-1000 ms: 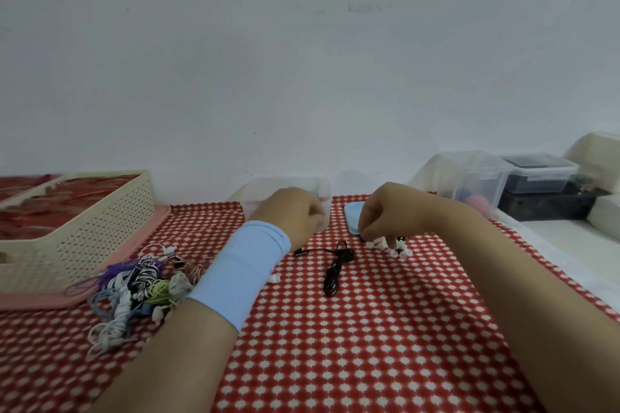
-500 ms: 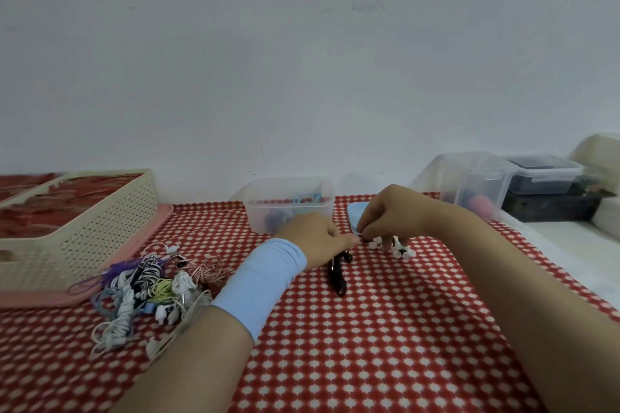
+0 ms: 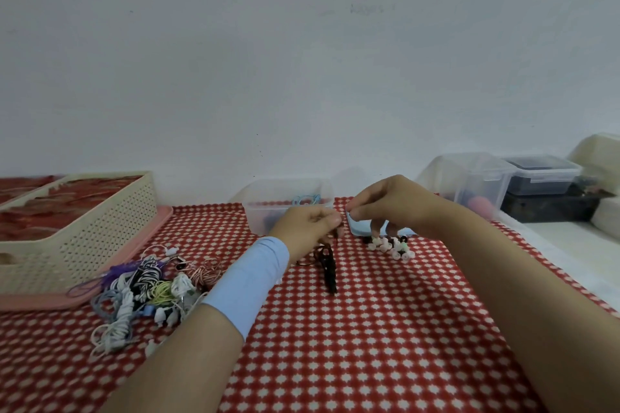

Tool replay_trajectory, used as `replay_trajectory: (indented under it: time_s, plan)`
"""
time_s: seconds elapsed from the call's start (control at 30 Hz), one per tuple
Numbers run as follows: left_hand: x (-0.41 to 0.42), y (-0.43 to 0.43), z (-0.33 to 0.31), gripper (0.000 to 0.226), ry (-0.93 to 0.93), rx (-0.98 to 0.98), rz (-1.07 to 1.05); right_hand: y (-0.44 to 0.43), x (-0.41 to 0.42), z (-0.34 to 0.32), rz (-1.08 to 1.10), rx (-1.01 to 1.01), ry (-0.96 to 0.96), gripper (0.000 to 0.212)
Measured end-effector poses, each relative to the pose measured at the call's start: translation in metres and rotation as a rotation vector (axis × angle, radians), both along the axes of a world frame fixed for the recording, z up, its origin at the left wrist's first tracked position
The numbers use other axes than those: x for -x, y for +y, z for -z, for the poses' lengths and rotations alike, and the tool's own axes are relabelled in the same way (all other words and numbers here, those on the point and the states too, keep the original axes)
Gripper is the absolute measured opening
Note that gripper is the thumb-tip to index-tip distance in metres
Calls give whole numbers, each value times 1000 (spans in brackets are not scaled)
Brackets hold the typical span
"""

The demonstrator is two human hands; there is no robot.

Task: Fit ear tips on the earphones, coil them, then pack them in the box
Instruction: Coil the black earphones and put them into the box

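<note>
Our left hand (image 3: pixel 308 225) grips the black coiled earphone cable (image 3: pixel 328 266) over the red-checked desk (image 3: pixel 369 329). Our right hand (image 3: pixel 392 208) pinches beside it (on what, we cannot tell), above white rubber ear tips (image 3: pixel 389 246); the clear plastic box (image 3: pixel 265 211) stands behind.

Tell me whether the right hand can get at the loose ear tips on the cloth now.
Probably yes: the right hand hangs close over the ear tips, with nothing between them.

One left hand (image 3: pixel 310 225), one right hand (image 3: pixel 392 204), one black earphone (image 3: pixel 329 270)
</note>
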State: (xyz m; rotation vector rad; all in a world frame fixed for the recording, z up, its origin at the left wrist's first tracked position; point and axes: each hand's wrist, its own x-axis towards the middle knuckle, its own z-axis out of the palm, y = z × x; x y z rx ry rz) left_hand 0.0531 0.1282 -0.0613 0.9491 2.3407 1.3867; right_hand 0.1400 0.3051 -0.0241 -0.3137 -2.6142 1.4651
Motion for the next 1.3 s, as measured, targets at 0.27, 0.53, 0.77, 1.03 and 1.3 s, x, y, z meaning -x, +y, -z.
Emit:
replay_trajectory:
  time_s: [0.27,0.53,0.77,1.03,1.3]
  plan:
    - [3,0,2,28,-444,-367,-37,-12,3,2,-61,328,35,13]
    - [4,-5,0,22,-522,-427,93,-15,5,5,-52,457,19,17]
    - [2,-5,-1,20,-523,-469,69,-17,7,7,-64,478,28,15]
    - [-1,-5,-3,22,-616,-597,100,-24,14,16,-81,616,121,26]
    - [-5,2,-2,21,-635,-707,116,-25,10,15,-97,629,198,28]
